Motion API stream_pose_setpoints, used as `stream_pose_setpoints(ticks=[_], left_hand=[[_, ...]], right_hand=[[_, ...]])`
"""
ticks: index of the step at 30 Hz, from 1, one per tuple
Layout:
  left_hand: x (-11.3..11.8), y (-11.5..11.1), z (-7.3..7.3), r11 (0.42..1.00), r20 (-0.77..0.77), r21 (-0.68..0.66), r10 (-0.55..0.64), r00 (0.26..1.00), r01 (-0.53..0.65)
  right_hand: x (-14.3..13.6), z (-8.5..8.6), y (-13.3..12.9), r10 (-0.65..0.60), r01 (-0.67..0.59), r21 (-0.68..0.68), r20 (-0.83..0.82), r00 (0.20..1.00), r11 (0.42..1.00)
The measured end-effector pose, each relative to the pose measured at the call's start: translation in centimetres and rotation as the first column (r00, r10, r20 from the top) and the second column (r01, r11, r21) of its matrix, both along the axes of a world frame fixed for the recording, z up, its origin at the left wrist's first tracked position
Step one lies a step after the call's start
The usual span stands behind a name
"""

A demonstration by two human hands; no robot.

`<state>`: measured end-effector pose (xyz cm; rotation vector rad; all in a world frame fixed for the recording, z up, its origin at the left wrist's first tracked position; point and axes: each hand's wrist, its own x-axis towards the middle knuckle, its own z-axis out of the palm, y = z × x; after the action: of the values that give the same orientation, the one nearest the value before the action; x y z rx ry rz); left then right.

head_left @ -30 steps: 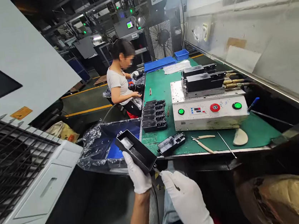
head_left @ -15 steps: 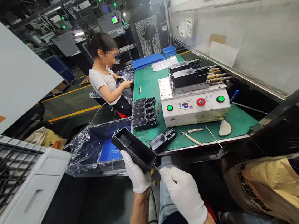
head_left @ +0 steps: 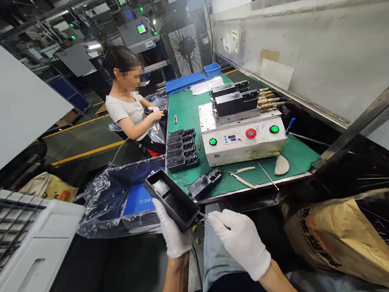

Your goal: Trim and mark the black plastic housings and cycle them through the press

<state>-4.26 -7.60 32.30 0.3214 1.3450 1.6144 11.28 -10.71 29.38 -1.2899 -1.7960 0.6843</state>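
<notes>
My left hand (head_left: pixel 172 230), in a white glove, holds a black rectangular housing (head_left: pixel 176 202) with its hollow side toward me. My right hand (head_left: pixel 240 239), also gloved, is closed around a thin tool (head_left: pixel 202 214) whose tip meets the lower right end of the housing. Most of that tool is hidden by the fingers. Just behind, another black housing (head_left: pixel 205 183) lies on the green tabletop (head_left: pixel 179 105). Several more black housings (head_left: pixel 181 150) stand in a row at the table's left edge.
A white control box (head_left: pixel 245 142) with black parts on top stands on the table. Cutting pliers (head_left: pixel 243 176), a thin rod (head_left: pixel 268 176) and a white rounded piece (head_left: pixel 281 165) lie in front. A plastic-lined blue bin (head_left: pixel 116 197) is left; a person (head_left: pixel 127 107) sits beyond.
The view has shifted slightly. The housing in my left hand has tilted a little, showing more of its inside. My right hand still grips the tool at its lower end.
</notes>
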Motion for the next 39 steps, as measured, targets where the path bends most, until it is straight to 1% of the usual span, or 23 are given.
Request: stream_pose_setpoints(ticks=[2,4,7,10,13,16,18,22,26,28,30,32,33,34,35,37,38,39], left_hand=[[0.3,-0.1,0.5,0.999,0.032,0.047,0.003,0.999,-0.004],[0.5,-0.4,0.9,0.998,0.109,0.056,-0.047,0.993,0.041],[0.3,-1.0,1.1,0.993,0.220,0.009,-0.117,0.968,0.117],[0.1,-1.4,0.9,0.982,0.301,-0.024,-0.170,0.938,0.186],[0.1,-1.6,0.8,0.954,0.378,-0.040,-0.262,0.888,0.298],[0.5,-2.1,0.9,0.905,0.425,-0.048,-0.364,0.829,0.423],[0.8,-2.4,1.0,0.881,0.459,-0.053,-0.396,0.795,0.469],[1.4,-3.3,0.6,0.843,0.541,-0.068,-0.418,0.730,0.533],[1.9,-4.5,0.3,0.778,0.577,-0.092,-0.467,0.670,0.622],[2.1,-5.3,0.3,0.748,0.598,-0.081,-0.493,0.632,0.659],[2.2,-6.2,0.3,0.707,0.642,-0.075,-0.505,0.576,0.703],[2.1,-6.8,0.1,0.673,0.664,-0.073,-0.518,0.539,0.736],[2.1,-6.9,-0.1,0.664,0.658,-0.079,-0.526,0.540,0.743],[2.1,-6.9,-0.4,0.672,0.638,-0.094,-0.525,0.563,0.734],[2.2,-6.8,-0.7,0.704,0.602,-0.116,-0.511,0.614,0.701],[2.6,-6.2,-1.4,0.798,0.491,-0.152,-0.451,0.745,0.583],[2.9,-6.0,-1.6,0.842,0.422,-0.144,-0.422,0.802,0.519],[3.2,-5.7,-1.8,0.873,0.352,-0.114,-0.412,0.841,0.475]], right_hand=[[0.6,0.5,0.1,0.022,-0.023,0.023,0.038,0.999,0.999],[1.4,0.7,0.3,0.056,-0.059,0.037,0.080,0.995,0.998],[2.5,1.0,0.4,0.126,-0.134,0.060,0.125,0.984,0.989],[3.5,1.3,0.4,0.174,-0.189,0.080,0.165,0.971,0.979],[4.2,1.6,0.4,0.175,-0.198,0.097,0.206,0.963,0.975],[4.7,1.7,0.5,0.152,-0.183,0.121,0.228,0.962,0.976],[5.1,1.7,0.6,0.129,-0.169,0.147,0.250,0.960,0.975],[5.9,1.8,0.9,0.065,-0.125,0.194,0.289,0.955,0.973],[7.3,1.9,2.1,-0.005,-0.064,0.231,0.285,0.959,0.971],[8.3,1.9,3.4,-0.079,-0.001,0.254,0.306,0.949,0.967],[9.3,1.9,4.5,-0.178,0.091,0.259,0.335,0.925,0.962],[9.9,2.2,5.1,-0.248,0.184,0.233,0.286,0.926,0.955],[9.9,2.5,4.9,-0.264,0.220,0.209,0.217,0.940,0.953],[9.7,2.9,4.5,-0.267,0.243,0.177,0.122,0.956,0.954],[9.2,3.3,3.8,-0.259,0.254,0.138,0.016,0.966,0.957],[7.6,4.3,2.0,-0.212,0.224,0.051,-0.177,0.961,0.973],[6.5,4.7,1.0,-0.182,0.190,0.008,-0.261,0.948,0.982],[5.4,5.0,0.1,-0.153,0.153,-0.027,-0.335,0.930,0.988]])
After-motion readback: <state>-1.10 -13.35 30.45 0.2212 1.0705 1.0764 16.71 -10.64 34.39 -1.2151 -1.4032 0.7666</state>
